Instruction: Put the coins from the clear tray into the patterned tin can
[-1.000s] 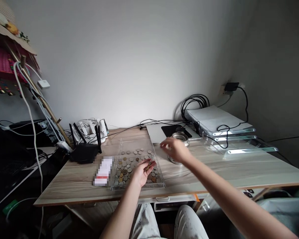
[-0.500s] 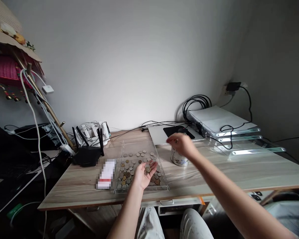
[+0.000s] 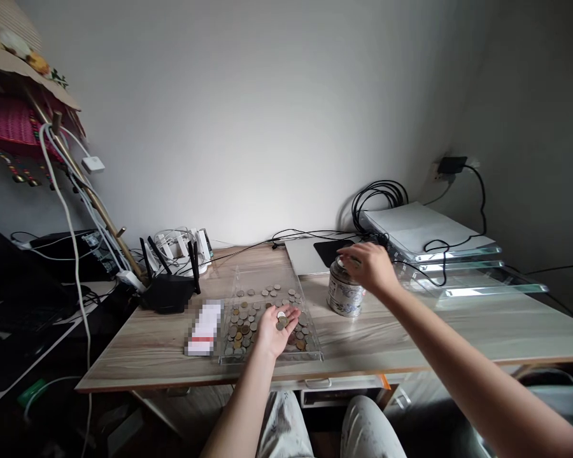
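Two bare hands are showing in the head view, above a wood-patterned counter (image 3: 386,340). The left hand (image 3: 271,334) is facing palm up over the clear tray (image 3: 267,360), and its fingers are staying loosely opened. A few palm coins (image 3: 281,321) are lying at the base of these fingers, not clenched. Many loose coins (image 3: 240,331) are resting in the tray, on both sides of this hand and behind it.

The right hand (image 3: 375,270) is hanging at the top of the patterned tin (image 3: 346,296), with its fingers (image 3: 349,253) bending over the mouth. I cannot tell if they are touching the rim or pinching a coin. The tin is standing upright on the counter, to the right of the tray.

Compared with the frame just before, the right hand is sitting further to the right, and its fingers are more spread, less bunched. More of the tin's side is now showing below them. The left hand is keeping almost the same place over the tray.
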